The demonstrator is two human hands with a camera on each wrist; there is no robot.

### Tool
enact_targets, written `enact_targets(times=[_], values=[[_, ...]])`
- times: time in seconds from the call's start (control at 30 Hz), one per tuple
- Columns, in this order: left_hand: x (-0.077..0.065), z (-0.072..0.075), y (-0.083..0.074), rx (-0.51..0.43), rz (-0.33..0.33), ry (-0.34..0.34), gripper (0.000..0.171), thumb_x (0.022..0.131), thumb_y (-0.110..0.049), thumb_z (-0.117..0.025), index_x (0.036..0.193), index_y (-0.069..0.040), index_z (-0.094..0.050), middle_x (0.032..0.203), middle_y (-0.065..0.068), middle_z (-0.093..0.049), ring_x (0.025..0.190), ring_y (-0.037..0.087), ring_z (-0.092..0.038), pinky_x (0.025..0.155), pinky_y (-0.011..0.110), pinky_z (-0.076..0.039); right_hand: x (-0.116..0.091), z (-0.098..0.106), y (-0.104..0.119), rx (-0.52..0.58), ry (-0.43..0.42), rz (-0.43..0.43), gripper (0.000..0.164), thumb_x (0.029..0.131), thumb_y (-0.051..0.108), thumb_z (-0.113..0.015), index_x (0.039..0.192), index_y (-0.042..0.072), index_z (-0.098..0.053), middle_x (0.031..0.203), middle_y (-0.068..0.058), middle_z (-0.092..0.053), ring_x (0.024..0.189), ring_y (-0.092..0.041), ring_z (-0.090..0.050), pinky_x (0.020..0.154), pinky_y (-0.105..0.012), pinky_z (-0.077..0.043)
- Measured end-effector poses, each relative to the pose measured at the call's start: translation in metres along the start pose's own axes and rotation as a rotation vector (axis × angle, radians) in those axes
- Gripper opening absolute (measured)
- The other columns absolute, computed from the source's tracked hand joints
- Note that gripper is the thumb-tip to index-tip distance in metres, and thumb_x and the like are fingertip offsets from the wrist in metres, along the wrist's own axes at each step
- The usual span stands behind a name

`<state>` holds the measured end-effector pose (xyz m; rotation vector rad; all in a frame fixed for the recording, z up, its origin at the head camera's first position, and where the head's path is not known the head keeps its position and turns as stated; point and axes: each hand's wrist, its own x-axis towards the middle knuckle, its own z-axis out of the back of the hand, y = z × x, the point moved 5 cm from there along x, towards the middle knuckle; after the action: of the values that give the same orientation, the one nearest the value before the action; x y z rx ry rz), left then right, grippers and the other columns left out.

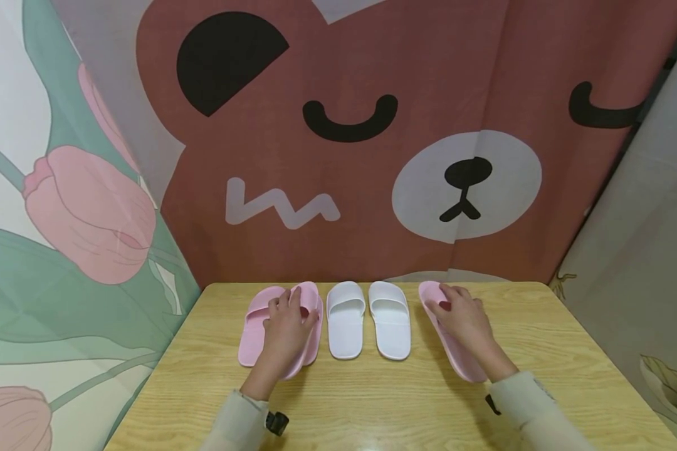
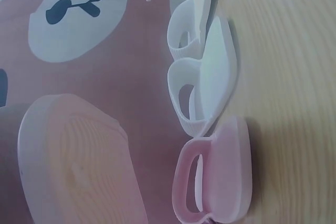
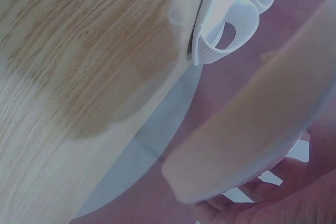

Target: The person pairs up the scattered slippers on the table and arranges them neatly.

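Note:
My left hand (image 1: 286,329) grips a pink slipper from above; its pale sole (image 2: 86,166) shows raised in the left wrist view. Under and beside it, another pink slipper (image 1: 317,341) stands on the table, with a further pink slipper (image 1: 252,341) at its left. To the right, my right hand (image 1: 465,319) holds a tilted pink slipper (image 1: 459,357) by its strap area. That slipper's sole (image 3: 247,124) hangs above the table in the right wrist view. Between the hands lie a white slipper (image 1: 346,335) and a second white slipper (image 1: 392,335), side by side, toes toward the back.
The wooden table (image 1: 372,407) ends at a hanging bear-print cloth (image 1: 361,188) behind the slippers. A tulip-print cloth (image 1: 90,213) hangs on the left, and a pale cloth (image 1: 637,250) on the right. Both cuffs carry dark wrist devices.

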<state>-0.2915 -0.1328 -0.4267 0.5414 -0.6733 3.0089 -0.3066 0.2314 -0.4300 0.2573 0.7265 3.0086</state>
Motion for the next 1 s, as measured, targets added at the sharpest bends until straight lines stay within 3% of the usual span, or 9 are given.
enact_targets(times=[0.7, 0.87, 1.0], values=[[0.0, -0.007, -0.02, -0.029, -0.016, -0.015, 0.067, 0.085, -0.046, -0.06, 0.138, -0.009, -0.043, 0.138, 0.018, -0.042, 0.121, 0.037, -0.037, 0.081, 0.061, -0.041, 0.004, -0.003, 0.01, -0.003, -0.014, 0.025, 0.073, 0.089, 0.055, -0.05, 0.142, 0.008, -0.037, 0.14, -0.025, -0.037, 0.114, -0.051, -0.039, 0.087, -0.063, -0.037], [0.001, -0.01, -0.023, -0.031, -0.001, 0.01, 0.067, 0.086, -0.048, -0.059, 0.139, -0.011, -0.042, 0.138, 0.016, -0.041, 0.124, 0.036, -0.034, 0.085, 0.061, -0.039, 0.004, -0.002, 0.013, -0.002, -0.01, 0.012, 0.072, 0.089, 0.055, -0.051, 0.143, 0.01, -0.037, 0.14, -0.024, -0.037, 0.114, -0.051, -0.039, 0.086, -0.062, -0.037], [0.001, -0.01, -0.027, -0.027, -0.026, -0.007, 0.067, 0.086, -0.047, -0.06, 0.138, -0.009, -0.043, 0.136, 0.018, -0.044, 0.124, 0.038, -0.037, 0.089, 0.06, -0.039, 0.004, -0.003, 0.016, -0.004, -0.008, 0.006, 0.071, 0.089, 0.055, -0.051, 0.143, 0.011, -0.037, 0.14, -0.024, -0.037, 0.115, -0.051, -0.039, 0.086, -0.062, -0.038]])
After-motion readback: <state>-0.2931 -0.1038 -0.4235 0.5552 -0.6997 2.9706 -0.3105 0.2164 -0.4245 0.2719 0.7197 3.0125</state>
